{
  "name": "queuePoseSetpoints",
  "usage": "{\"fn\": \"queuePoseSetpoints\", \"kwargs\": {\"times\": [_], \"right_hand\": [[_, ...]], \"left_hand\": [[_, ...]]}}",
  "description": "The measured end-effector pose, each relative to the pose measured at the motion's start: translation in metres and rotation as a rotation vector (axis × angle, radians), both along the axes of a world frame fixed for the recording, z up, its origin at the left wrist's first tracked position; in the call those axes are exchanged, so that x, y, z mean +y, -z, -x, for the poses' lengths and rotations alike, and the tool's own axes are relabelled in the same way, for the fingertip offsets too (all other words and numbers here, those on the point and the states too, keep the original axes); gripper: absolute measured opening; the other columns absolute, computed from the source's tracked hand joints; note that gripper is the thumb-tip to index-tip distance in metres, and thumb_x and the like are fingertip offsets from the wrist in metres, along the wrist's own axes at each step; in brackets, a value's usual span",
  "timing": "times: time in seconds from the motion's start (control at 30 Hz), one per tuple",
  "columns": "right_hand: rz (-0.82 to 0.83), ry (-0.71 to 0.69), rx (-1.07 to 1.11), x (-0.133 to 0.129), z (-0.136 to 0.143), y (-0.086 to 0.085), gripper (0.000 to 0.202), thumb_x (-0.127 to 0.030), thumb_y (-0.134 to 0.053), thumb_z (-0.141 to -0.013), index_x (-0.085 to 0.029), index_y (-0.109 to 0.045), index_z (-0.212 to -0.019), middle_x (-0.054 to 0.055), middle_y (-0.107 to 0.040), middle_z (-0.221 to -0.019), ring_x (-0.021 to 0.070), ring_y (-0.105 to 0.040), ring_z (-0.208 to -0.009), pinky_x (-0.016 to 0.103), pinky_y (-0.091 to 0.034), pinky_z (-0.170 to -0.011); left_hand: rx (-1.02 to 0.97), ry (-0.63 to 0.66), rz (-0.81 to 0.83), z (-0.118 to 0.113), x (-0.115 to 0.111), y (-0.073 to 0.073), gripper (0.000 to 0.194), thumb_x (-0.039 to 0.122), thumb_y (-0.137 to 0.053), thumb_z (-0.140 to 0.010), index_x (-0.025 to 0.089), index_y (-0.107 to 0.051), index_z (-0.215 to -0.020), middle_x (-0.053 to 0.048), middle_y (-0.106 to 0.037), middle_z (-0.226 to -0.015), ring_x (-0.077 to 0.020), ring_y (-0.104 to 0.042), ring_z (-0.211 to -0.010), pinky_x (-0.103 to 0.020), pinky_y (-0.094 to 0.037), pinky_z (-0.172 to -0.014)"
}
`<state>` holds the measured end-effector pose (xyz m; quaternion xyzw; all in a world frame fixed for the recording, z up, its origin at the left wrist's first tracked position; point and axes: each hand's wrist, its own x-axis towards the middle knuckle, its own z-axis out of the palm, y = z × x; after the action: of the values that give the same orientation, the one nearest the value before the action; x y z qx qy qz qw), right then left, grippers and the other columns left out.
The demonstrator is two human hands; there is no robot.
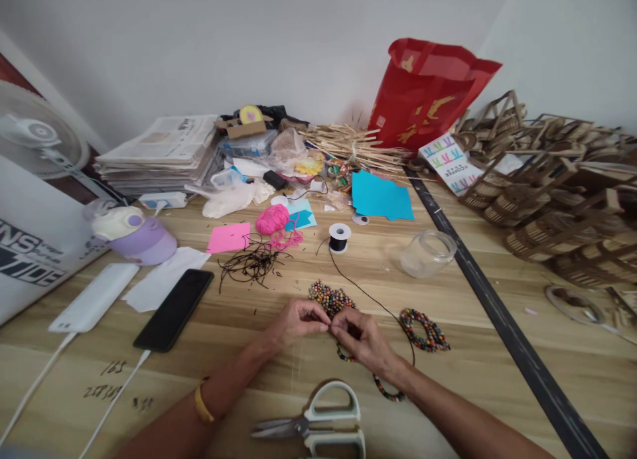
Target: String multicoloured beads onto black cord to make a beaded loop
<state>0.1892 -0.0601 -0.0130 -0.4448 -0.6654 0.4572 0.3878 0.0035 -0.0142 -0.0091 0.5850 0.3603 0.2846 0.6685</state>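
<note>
My left hand (302, 321) pinches thumb to forefinger, touching or nearly touching the fingertips of my right hand (365, 339). What sits between the fingertips is too small to make out. Right behind them lies a pile of loose multicoloured beads (331, 297). A beaded string (388, 391) passes beneath my right hand, part of it showing by the palm and part by the wrist. Black cord (371, 298) runs from a spool (340, 239) toward my right wrist. Right of that hand lies a coiled bead strand (424, 331). Scissors (318, 422) rest in front.
A glass jar (428, 253) lies on its side to the right, near woven baskets (542, 200). Tangled black cord (251, 260), pink yarn (272, 219) and a phone (174, 310) are on the left. A red bag (423, 101) and newspapers (159, 147) stand behind.
</note>
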Motion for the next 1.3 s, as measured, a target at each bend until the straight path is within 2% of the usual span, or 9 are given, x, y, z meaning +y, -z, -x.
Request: {"fn": "queuePoseSetpoints", "kwargs": {"times": [0.27, 0.47, 0.83, 1.07, 1.2, 1.3], "right_hand": [[0.091, -0.005, 0.086, 0.000, 0.001, 0.003, 0.028, -0.042, -0.060, -0.082, -0.015, -0.058, -0.078, -0.001, -0.051, -0.062, 0.0104, -0.044, -0.056, 0.021, -0.036, -0.051], [0.096, -0.015, 0.115, 0.000, 0.002, 0.004, 0.028, -0.042, -0.062, -0.082, -0.015, -0.057, -0.079, -0.001, -0.052, -0.063, 0.0104, -0.045, -0.057, 0.022, -0.036, -0.052], [0.014, -0.015, 0.051, 0.001, 0.001, 0.004, 0.018, -0.033, -0.062, -0.083, -0.015, -0.061, -0.081, 0.000, -0.055, -0.067, 0.0100, -0.047, -0.056, 0.021, -0.037, -0.051], [-0.094, -0.059, 0.004, 0.000, -0.001, 0.000, 0.012, -0.025, -0.058, -0.084, -0.016, -0.059, -0.076, 0.000, -0.054, -0.067, 0.0095, -0.046, -0.056, 0.020, -0.036, -0.051], [-0.139, -0.105, 0.001, -0.001, -0.003, -0.005, 0.024, -0.031, -0.058, -0.084, -0.017, -0.052, -0.065, 0.001, -0.054, -0.066, 0.0118, -0.048, -0.060, 0.023, -0.037, -0.056], [-0.088, -0.069, 0.022, -0.001, -0.003, -0.008, 0.033, -0.039, -0.055, -0.086, -0.018, -0.048, -0.061, 0.001, -0.053, -0.063, 0.0125, -0.047, -0.059, 0.024, -0.037, -0.056]], "left_hand": [[0.014, -0.004, 0.051, -0.001, -0.002, 0.001, 0.025, 0.028, -0.078, -0.061, 0.009, -0.068, -0.074, -0.004, -0.068, -0.068, -0.0106, -0.057, -0.061, -0.021, -0.042, -0.060], [0.016, -0.022, 0.080, -0.003, -0.002, -0.001, 0.029, 0.030, -0.080, -0.057, 0.009, -0.065, -0.070, -0.003, -0.066, -0.064, -0.0095, -0.056, -0.058, -0.021, -0.041, -0.058], [0.079, -0.025, 0.050, -0.002, -0.002, -0.004, 0.029, 0.034, -0.079, -0.059, 0.009, -0.067, -0.067, -0.002, -0.063, -0.058, -0.0092, -0.053, -0.054, -0.020, -0.039, -0.054], [0.050, -0.005, 0.098, -0.002, 0.000, -0.008, 0.032, 0.037, -0.077, -0.060, 0.009, -0.065, -0.066, -0.001, -0.061, -0.055, -0.0091, -0.052, -0.052, -0.020, -0.041, -0.054], [0.036, -0.008, 0.125, 0.000, 0.000, -0.013, 0.032, 0.039, -0.077, -0.062, 0.010, -0.064, -0.068, -0.001, -0.063, -0.058, -0.0095, -0.054, -0.054, -0.021, -0.042, -0.056], [0.038, -0.001, 0.124, 0.000, 0.000, -0.014, 0.033, 0.040, -0.076, -0.063, 0.010, -0.064, -0.068, -0.001, -0.062, -0.058, -0.0094, -0.053, -0.054, -0.021, -0.041, -0.056]]}}
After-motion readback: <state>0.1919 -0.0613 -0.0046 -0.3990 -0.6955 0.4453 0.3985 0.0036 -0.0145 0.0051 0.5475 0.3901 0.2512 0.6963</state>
